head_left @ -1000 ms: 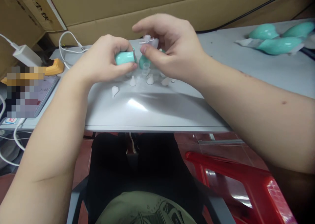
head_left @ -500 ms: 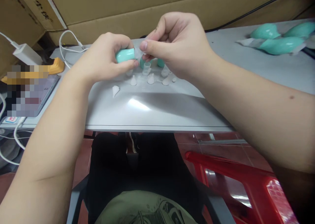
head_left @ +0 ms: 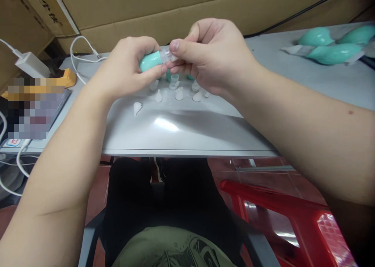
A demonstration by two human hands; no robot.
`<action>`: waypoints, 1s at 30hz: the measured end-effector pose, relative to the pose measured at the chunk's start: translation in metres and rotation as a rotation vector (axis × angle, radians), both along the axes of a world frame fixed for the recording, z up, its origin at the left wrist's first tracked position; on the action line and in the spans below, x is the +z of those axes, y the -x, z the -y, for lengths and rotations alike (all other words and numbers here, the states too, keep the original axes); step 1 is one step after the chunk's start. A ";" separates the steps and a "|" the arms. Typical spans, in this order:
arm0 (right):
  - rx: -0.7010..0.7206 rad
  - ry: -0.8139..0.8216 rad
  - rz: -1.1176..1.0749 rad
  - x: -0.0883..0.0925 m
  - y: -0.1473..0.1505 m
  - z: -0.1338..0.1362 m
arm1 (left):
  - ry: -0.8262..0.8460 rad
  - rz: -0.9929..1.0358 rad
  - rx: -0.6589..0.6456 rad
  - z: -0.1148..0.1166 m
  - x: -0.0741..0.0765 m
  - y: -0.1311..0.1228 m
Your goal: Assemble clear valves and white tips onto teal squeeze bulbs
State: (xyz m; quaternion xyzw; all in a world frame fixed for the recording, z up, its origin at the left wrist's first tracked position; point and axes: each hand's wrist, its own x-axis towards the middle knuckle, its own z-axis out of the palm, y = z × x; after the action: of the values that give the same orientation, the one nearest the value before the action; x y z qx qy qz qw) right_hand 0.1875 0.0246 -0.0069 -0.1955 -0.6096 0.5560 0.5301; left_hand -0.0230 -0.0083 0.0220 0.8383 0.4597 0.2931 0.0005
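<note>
A teal bulb [head_left: 150, 61] lies in the grip of my left hand [head_left: 129, 65], its clear end pointing right. The thumb and fingers of my right hand [head_left: 205, 56] pinch that clear tip [head_left: 167, 56]. Below the hands, a small clear cup-like piece [head_left: 174, 80] stands on the table among several white cone-shaped pieces, one [head_left: 158, 96] left of the middle and another [head_left: 179, 94] beside it. A separate white piece [head_left: 137, 108] lies nearer the front edge. More teal items are partly hidden behind my hands.
Several teal bulbs [head_left: 335, 54] with whitish ends lie at the back right of the grey table [head_left: 187, 138]. At left are a white charger [head_left: 34, 65], cables and a blurred device. Cardboard [head_left: 164, 9] stands behind; a red stool [head_left: 272, 204] is below right.
The teal bulb now tilts with its clear end up and to the right, and more of that end shows. My right thumb has shifted slightly right and up.
</note>
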 end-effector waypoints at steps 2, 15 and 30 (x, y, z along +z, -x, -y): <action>-0.008 0.001 0.004 0.002 0.000 0.001 | -0.021 0.023 -0.015 0.000 0.000 -0.001; -0.060 -0.051 0.166 0.009 -0.003 0.004 | 0.035 0.131 -0.098 0.004 0.005 0.001; -0.023 -0.127 0.189 0.005 -0.004 -0.002 | -0.015 0.014 -0.085 0.007 0.003 0.004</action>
State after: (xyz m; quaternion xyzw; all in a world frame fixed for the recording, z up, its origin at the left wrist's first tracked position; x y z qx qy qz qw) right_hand 0.1910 0.0265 -0.0017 -0.2202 -0.6886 0.4892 0.4879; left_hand -0.0266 -0.0154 0.0245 0.8549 0.4216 0.3023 0.0097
